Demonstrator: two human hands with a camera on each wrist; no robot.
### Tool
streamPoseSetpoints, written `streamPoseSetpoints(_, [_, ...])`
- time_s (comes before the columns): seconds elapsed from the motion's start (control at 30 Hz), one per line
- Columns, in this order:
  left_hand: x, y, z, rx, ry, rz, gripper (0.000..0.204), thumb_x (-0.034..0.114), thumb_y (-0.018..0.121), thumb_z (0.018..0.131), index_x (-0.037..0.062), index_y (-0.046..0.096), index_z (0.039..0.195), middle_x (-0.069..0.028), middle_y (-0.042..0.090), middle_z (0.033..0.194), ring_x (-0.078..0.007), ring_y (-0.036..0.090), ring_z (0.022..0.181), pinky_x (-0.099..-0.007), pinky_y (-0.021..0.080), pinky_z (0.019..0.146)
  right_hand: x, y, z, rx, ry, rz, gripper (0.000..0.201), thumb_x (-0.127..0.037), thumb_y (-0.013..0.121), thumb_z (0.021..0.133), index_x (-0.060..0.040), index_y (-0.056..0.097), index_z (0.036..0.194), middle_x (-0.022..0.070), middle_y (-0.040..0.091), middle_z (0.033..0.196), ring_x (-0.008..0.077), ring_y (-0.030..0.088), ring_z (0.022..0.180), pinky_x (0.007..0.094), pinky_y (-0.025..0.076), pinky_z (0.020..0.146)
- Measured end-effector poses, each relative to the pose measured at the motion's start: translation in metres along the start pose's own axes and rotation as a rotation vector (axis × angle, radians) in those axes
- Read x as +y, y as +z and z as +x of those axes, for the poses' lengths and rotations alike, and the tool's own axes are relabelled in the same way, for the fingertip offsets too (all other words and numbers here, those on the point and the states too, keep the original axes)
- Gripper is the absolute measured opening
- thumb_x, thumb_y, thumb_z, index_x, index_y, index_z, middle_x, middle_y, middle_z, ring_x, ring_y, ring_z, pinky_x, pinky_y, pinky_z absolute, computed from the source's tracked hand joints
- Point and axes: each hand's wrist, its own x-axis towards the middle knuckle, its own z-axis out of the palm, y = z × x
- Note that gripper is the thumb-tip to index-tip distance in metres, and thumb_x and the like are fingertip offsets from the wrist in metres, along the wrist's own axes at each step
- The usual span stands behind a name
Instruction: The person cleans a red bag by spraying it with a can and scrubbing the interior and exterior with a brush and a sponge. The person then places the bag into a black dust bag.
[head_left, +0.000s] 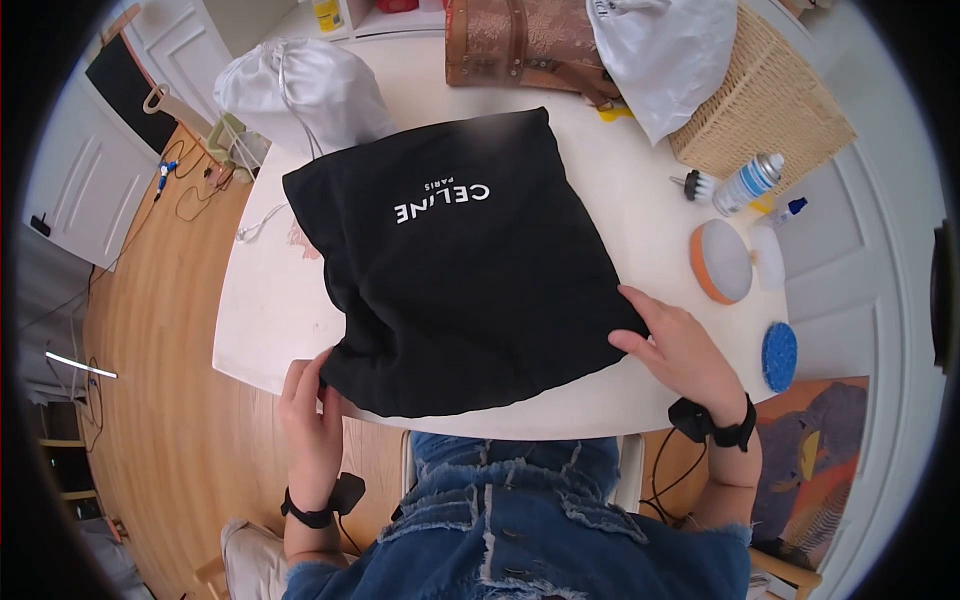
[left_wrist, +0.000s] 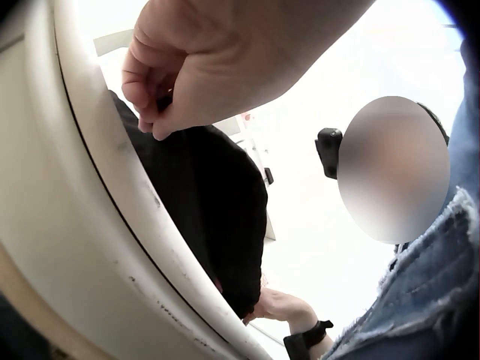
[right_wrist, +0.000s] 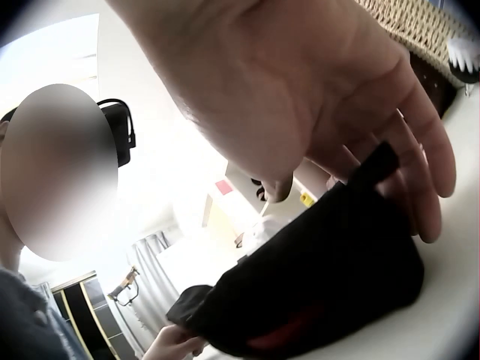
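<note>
A black cloth dust bag (head_left: 470,290) with white CELINE PARIS lettering, upside down in the head view, lies across the near part of the table. At its near left corner my left hand (head_left: 312,420) pinches the cloth between thumb and curled fingers. My right hand (head_left: 685,350) is at the bag's right edge, the thumb spread apart from the fingers. In the right wrist view its fingers (right_wrist: 424,172) run fairly straight along the outside of the cloth, beside a short black tab (right_wrist: 375,165). A little red shows within the bag's folds there.
A white drawstring bag (head_left: 300,95) stands behind at left. Along the back are a brown patterned bag (head_left: 530,45), a white cloth bag (head_left: 670,60) and a wicker basket (head_left: 770,95). A spray can (head_left: 748,183), an orange-rimmed sponge (head_left: 720,262) and a blue scrubber (head_left: 779,357) sit on the right.
</note>
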Motion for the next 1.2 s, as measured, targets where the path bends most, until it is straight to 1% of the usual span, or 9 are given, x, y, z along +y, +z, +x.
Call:
streamPoseSetpoints(0.17, [-0.008, -0.019, -0.004, -0.224, -0.015, 0.084, 0.003, -0.006, 0.053, 0.081, -0.0054, 0.055, 0.082, -0.0099, 0.054, 0.071, -0.0181, 0.050, 0.063, -0.0282, 0.039, 0.056, 0.006, -0.024, -0.007, -0.255, 0.217, -0.019, 0.033, -0.027, 0.059, 0.092, 0.0066, 0.059, 0.090, 0.0180, 0.060, 0.066, 0.0337, 0.056, 0.060, 0.0367, 0.046, 0.059])
streamPoseSetpoints(0.37, [-0.021, -0.057, -0.002, -0.595, -0.330, -1.020, 0.034, 0.013, 0.052, 0.089, 0.0052, 0.047, 0.056, -0.0010, 0.046, 0.053, -0.0102, 0.039, 0.044, -0.0276, 0.028, 0.044, 0.030, -0.031, 0.002, -0.148, 0.493, 0.823, 0.026, -0.024, 0.056, 0.095, -0.0035, 0.057, 0.080, -0.0002, 0.049, 0.056, 0.0103, 0.049, 0.051, 0.0246, 0.038, 0.048])
streamPoseSetpoints(0.6, [-0.073, -0.112, 0.000, 0.062, -0.484, -2.424, 0.035, 0.015, 0.042, 0.100, 0.0123, 0.037, 0.066, 0.0043, 0.031, 0.053, -0.0050, 0.030, 0.039, -0.0209, 0.023, 0.037, 0.150, -0.095, -0.019, 0.310, 0.749, 1.769, 0.024, -0.018, 0.050, 0.099, -0.0105, 0.046, 0.077, -0.0060, 0.033, 0.061, 0.0055, 0.032, 0.049, 0.0203, 0.026, 0.042])
streamPoseSetpoints(0.77, [-0.131, -0.075, 0.000, 0.115, -0.560, -2.434, 0.036, 0.015, 0.042, 0.100, 0.0126, 0.036, 0.065, 0.0029, 0.033, 0.054, -0.0059, 0.035, 0.045, -0.0214, 0.029, 0.044, 0.135, -0.078, -0.026, 0.358, 0.816, 1.737, 0.030, -0.017, 0.049, 0.099, -0.0115, 0.040, 0.071, -0.0051, 0.032, 0.061, 0.0053, 0.030, 0.049, 0.0205, 0.026, 0.041])
streamPoseSetpoints(0.87, [-0.124, -0.075, 0.007, -0.047, -0.293, -1.728, 0.037, 0.021, 0.040, 0.101, 0.0129, 0.040, 0.065, 0.0041, 0.038, 0.057, -0.0071, 0.041, 0.055, -0.0245, 0.033, 0.054, 0.143, -0.080, -0.043, 0.341, 0.586, 1.562, 0.028, -0.016, 0.050, 0.099, -0.0115, 0.044, 0.071, -0.0043, 0.038, 0.063, 0.0044, 0.035, 0.051, 0.0198, 0.027, 0.042])
streamPoseSetpoints(0.93, [-0.108, -0.075, 0.013, 0.180, -0.314, -1.322, 0.036, 0.021, 0.041, 0.101, 0.0126, 0.042, 0.066, 0.0034, 0.041, 0.059, -0.0077, 0.042, 0.057, -0.0239, 0.033, 0.055, 0.141, -0.083, -0.048, 0.371, 0.690, 0.659, 0.020, -0.015, 0.057, 0.094, -0.0084, 0.051, 0.076, -0.0003, 0.049, 0.069, 0.0105, 0.048, 0.057, 0.0222, 0.038, 0.048])
streamPoseSetpoints(0.97, [-0.100, -0.074, 0.016, 0.381, -0.334, -0.902, 0.034, 0.022, 0.042, 0.101, 0.0122, 0.045, 0.068, 0.0028, 0.044, 0.060, -0.0082, 0.042, 0.058, -0.0234, 0.032, 0.055, 0.124, -0.078, -0.045, 0.375, 0.680, 0.657, 0.020, -0.015, 0.057, 0.094, -0.0084, 0.051, 0.076, -0.0003, 0.049, 0.069, 0.0105, 0.048, 0.057, 0.0222, 0.038, 0.048])
streamPoseSetpoints(1.03, [-0.100, -0.076, 0.018, 0.263, -0.179, -0.878, 0.023, 0.021, 0.047, 0.099, 0.0059, 0.057, 0.086, -0.0033, 0.056, 0.078, -0.0119, 0.054, 0.073, -0.0254, 0.041, 0.068, 0.059, -0.050, -0.023, 0.472, 0.276, -0.262, 0.015, -0.014, 0.066, 0.084, -0.0049, 0.059, 0.093, 0.0079, 0.059, 0.086, 0.0225, 0.059, 0.078, 0.0312, 0.049, 0.066])
streamPoseSetpoints(1.2, [0.013, -0.036, 0.052, -0.200, 0.481, 0.297, 0.076, 0.017, 0.079, 0.067, 0.0099, 0.045, 0.135, -0.0191, 0.044, 0.132, -0.0355, 0.040, 0.127, -0.0488, 0.031, 0.106, -0.024, -0.009, 0.017, 0.012, -0.374, -0.369, 0.053, -0.015, 0.073, 0.069, -0.0044, 0.056, 0.118, 0.0170, 0.052, 0.123, 0.0326, 0.048, 0.113, 0.0468, 0.042, 0.095])
